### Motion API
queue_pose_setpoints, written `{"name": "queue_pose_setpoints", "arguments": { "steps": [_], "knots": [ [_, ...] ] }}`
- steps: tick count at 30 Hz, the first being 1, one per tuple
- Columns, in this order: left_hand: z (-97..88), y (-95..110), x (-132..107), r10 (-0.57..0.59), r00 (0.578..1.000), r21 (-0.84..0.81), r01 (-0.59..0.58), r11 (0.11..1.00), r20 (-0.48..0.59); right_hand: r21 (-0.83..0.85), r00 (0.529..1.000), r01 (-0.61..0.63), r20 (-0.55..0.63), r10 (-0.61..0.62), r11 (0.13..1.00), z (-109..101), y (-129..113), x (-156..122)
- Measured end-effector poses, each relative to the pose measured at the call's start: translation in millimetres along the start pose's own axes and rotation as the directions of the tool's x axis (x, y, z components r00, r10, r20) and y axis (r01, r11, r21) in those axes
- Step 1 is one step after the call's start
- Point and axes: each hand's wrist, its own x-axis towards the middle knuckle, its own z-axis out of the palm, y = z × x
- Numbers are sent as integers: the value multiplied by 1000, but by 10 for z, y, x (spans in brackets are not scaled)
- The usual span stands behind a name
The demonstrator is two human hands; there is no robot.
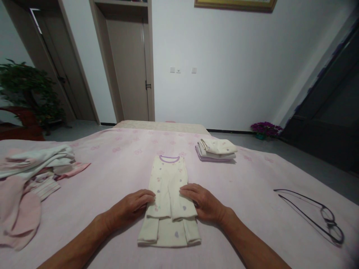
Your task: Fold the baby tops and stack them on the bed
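A small cream long-sleeved shirt with a purple neckband and scattered hearts lies in front of me. Both its sides are folded inward, and its sleeves lie down over the body. At the shirt's left edge, my left hand rests with its fingers stretched out and their tips on the cloth. My right hand lies against the opposite edge, fingers extended over the folded sleeve. Neither thumb shows clearly. Beyond the shirt to the right sits a stack of folded clothes, cream on top and lilac at the bottom.
A pink patterned bedspread spreads under everything. Loose pink and white clothes are heaped at the left. Black-framed glasses lie at the right with their arms unfolded. Purple flowers stand on the floor by the far wall.
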Motion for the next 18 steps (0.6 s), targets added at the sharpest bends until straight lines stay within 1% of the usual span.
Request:
{"name": "queue_pose_setpoints", "arguments": {
  "steps": [5, 9, 11, 13, 15, 18],
  "knots": [
    [-6, 1, -8, 0, 1000, 40, 0, 999, 15, -68, 999, 24, 33, -22, 997, -27, -33, 30],
    [-64, 39, 11, 42, 997, 138, -52, 989, 71, -141, 996, 2, 93, 11, 990, -75, -83, 56],
    [-87, 54, 25, 67, 995, 199, -81, 977, 76, -180, 994, -10, 104, 30, 984, -101, -111, 69],
    [-97, 69, 39, 82, 994, 238, -97, 967, 71, -199, 995, -2, 101, 22, 980, -119, -137, 85],
    [-103, 85, 52, 83, 993, 235, -100, 967, 83, -180, 994, 22, 106, -3, 983, -124, -157, 104],
    [-118, 104, 61, 69, 990, 183, -91, 979, 123, -96, 992, 45, 119, -34, 994, -108, -160, 110]
  ]
}}
